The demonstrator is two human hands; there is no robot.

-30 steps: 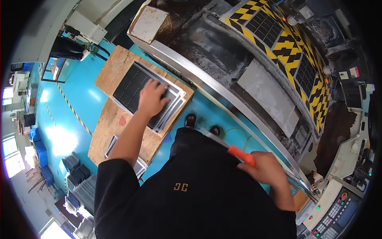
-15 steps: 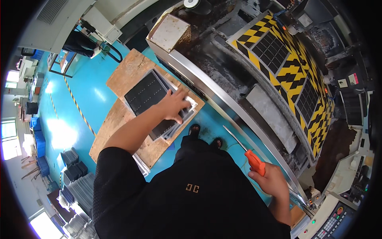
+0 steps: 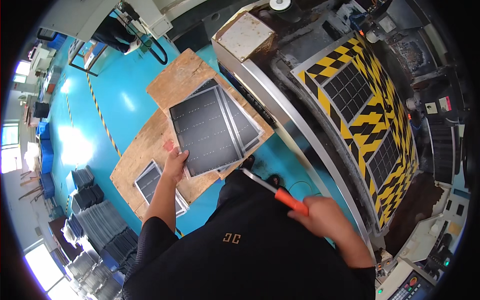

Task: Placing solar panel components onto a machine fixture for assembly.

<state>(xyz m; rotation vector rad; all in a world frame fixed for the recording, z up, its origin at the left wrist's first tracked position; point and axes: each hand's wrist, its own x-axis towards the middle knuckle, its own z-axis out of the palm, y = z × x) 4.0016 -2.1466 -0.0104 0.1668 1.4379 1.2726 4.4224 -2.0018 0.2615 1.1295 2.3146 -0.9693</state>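
Note:
My left hand (image 3: 176,162) is closed on the lower left corner of a dark rectangular panel (image 3: 202,132), its thumb on top. Rows of small light dots cross this panel, and its edges are silvery. It lies tilted over a stack of similar panels (image 3: 245,125) on a wooden board (image 3: 165,87). In my right hand (image 3: 325,215) is an orange-handled tool (image 3: 290,200) with a long, narrow metal blade. The blade points up and left, its tip close to the panel's lower right corner; I cannot tell whether they touch.
Smaller dark panels (image 3: 150,182) lie at the board's near left. A large machine with a silver edge (image 3: 295,135) and a yellow-and-black patterned bed (image 3: 325,65) stands on the right. Stacks of grey sheets (image 3: 102,227) stand at the lower left. A person's legs (image 3: 114,34) show at the back.
My left hand has moved from the top of the stack to the panel's near left corner, and the panel has shifted toward me. The tool has swung left toward the panel.

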